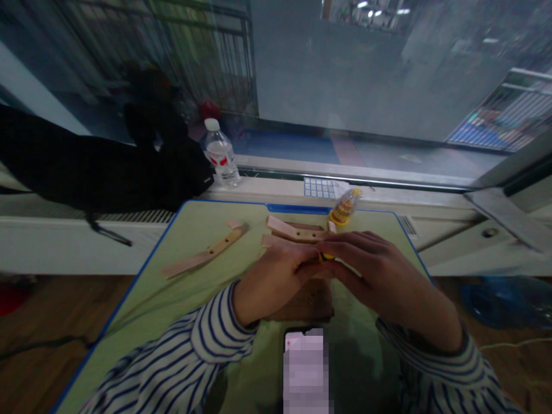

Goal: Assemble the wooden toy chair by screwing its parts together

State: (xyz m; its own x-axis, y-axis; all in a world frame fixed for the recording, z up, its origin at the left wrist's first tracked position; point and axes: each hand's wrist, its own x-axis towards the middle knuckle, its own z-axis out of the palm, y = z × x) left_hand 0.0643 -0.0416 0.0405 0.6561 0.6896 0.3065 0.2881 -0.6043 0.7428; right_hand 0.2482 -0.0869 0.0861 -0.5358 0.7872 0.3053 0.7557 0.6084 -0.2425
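My left hand point(280, 273) and my right hand point(373, 267) meet above a brown wooden board point(297, 310), fingertips close together. Between them shows a small yellow object point(326, 256), pinched by my right fingers; its kind is unclear. The left fingers are closed, but what they grip is hidden. A pale wooden strip point(269, 240) pokes out behind my left hand, mostly covered by it. Just beyond lies another bent wooden strip with holes point(297, 233). To the left rests a third holed strip point(207, 253), beside a short wood piece point(235, 223).
A small plastic bottle with yellow ends point(344, 208) stands at the table's back edge. On the windowsill are a water bottle point(222, 155), a black bag point(142, 172) and a blue-gridded sheet point(321, 188). A phone point(304, 368) lies at the front of the green table point(172, 310).
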